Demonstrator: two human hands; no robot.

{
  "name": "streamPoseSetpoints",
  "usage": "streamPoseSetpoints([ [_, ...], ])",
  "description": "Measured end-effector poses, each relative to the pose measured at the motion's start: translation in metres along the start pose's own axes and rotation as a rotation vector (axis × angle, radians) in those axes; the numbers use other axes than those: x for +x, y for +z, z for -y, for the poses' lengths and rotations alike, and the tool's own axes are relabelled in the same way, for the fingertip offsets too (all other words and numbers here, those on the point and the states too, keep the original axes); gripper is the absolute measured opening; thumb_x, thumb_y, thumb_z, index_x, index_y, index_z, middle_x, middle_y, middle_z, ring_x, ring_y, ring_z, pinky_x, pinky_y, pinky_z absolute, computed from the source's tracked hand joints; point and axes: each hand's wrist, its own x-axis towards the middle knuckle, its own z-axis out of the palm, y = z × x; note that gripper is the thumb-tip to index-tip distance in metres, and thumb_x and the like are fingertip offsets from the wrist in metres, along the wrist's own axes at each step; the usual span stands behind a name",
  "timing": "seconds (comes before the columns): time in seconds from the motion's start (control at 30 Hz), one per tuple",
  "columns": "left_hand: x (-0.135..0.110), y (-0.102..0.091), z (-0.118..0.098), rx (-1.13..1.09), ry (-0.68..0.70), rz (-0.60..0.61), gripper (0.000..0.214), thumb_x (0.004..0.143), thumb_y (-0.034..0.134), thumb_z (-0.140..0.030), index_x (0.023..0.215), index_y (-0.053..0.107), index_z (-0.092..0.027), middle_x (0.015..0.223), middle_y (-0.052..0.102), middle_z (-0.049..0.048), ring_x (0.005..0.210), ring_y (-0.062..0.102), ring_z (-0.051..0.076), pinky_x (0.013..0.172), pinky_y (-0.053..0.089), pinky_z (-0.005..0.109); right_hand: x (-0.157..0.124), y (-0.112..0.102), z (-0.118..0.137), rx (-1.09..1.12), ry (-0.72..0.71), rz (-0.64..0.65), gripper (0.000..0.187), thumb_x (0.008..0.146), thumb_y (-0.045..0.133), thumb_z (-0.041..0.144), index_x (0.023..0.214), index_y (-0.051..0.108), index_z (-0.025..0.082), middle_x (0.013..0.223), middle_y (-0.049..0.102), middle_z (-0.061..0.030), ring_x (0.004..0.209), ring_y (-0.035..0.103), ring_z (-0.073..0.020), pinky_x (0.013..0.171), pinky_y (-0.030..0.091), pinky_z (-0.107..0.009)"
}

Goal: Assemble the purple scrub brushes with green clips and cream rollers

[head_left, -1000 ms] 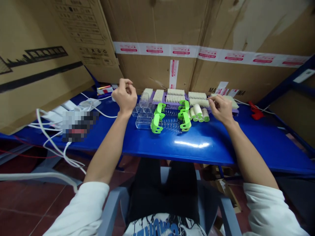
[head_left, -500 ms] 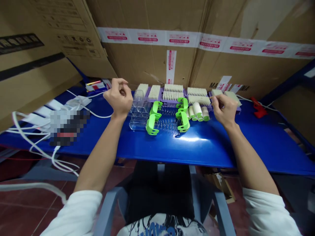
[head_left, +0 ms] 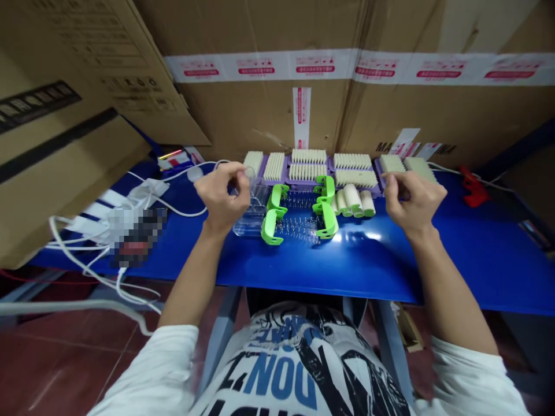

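Observation:
My left hand (head_left: 222,193) is raised over the table's left half with its fingers curled in, and nothing shows in it. It is nearest to the clear plastic covers (head_left: 250,216), partly hiding them. My right hand (head_left: 415,199) is curled the same way, also without anything visible in it. It is close to the white rollers with green ends (head_left: 352,199) and in front of the cream ridged blocks on purple bases (head_left: 355,169). Between my hands stand bright green brackets (head_left: 272,226), with many small metal springs (head_left: 299,228) lying between them.
A blue tabletop (head_left: 303,268) carries everything, with cardboard (head_left: 260,110) standing behind it. At left lie white cables (head_left: 65,231) and a power strip (head_left: 150,189). A red object (head_left: 474,188) lies at far right. A small open carton (head_left: 410,329) is below the table.
The view has shifted, showing more of my shirt. My left hand is lower and farther right, my right hand slightly farther right. Both remain curled, and the things on the table look unmoved.

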Motion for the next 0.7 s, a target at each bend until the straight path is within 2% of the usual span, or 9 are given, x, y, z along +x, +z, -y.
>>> streamPoseSetpoints([
  [0.13,-0.002,0.007,-0.001,-0.05,-0.056,0.073,0.014,0.11,0.058,-0.034,0.113,0.07,-0.027,0.087,0.077,0.0028,0.074,0.075,0.021,0.079,0.06,0.04,0.006,0.006,-0.009,-0.032,-0.167,-0.203,0.037,0.103,0.052,0.042,0.084,0.076,0.022,0.062,0.068,-0.004,0.051,0.056,-0.0167,0.058,0.04,-0.034],
  [0.2,0.001,0.011,0.005,-0.018,-0.066,0.135,0.019,0.111,0.055,-0.034,0.114,0.071,-0.026,0.094,0.079,0.006,0.084,0.078,0.023,0.086,0.062,0.042,0.011,0.008,-0.017,-0.074,-0.186,-0.217,0.035,0.1,0.053,0.042,0.08,0.074,0.021,0.06,0.066,-0.0039,0.052,0.055,-0.016,0.059,0.038,-0.033],
  [0.33,0.013,0.013,0.026,0.005,0.001,0.319,0.022,0.111,0.057,-0.041,0.118,0.071,-0.024,0.116,0.082,0.0102,0.115,0.077,0.028,0.105,0.06,0.048,0.02,0.001,-0.036,-0.207,-0.028,-0.093,0.03,0.1,0.054,0.037,0.082,0.071,0.02,0.064,0.068,-0.0062,0.06,0.058,-0.0168,0.067,0.04,-0.032],
  [0.47,0.023,0.01,0.043,0.045,-0.057,0.354,0.031,0.112,0.059,-0.053,0.12,0.071,-0.026,0.13,0.078,0.0123,0.134,0.069,0.034,0.114,0.057,0.053,0.026,-0.011,-0.054,-0.267,0.057,-0.028,0.024,0.103,0.059,0.031,0.089,0.075,0.018,0.074,0.075,-0.009,0.067,0.063,-0.0174,0.074,0.044,-0.032],
  [0.6,0.024,0.007,0.044,0.047,-0.146,0.443,0.046,0.112,0.054,-0.068,0.121,0.073,-0.027,0.139,0.075,0.0143,0.145,0.062,0.039,0.122,0.052,0.058,0.034,-0.015,-0.075,-0.398,0.14,-0.026,0.015,0.099,0.066,0.023,0.093,0.078,0.017,0.078,0.078,-0.0131,0.071,0.066,-0.0204,0.076,0.043,-0.034],
  [0.7,0.024,0.005,0.041,0.032,-0.225,0.468,0.059,0.11,0.05,-0.08,0.127,0.072,-0.028,0.141,0.074,0.012,0.152,0.055,0.035,0.127,0.047,0.056,0.041,-0.012,-0.086,-0.487,0.213,-0.042,0.013,0.098,0.067,0.018,0.097,0.08,0.015,0.083,0.081,-0.0175,0.074,0.068,-0.0222,0.077,0.043,-0.036],
])
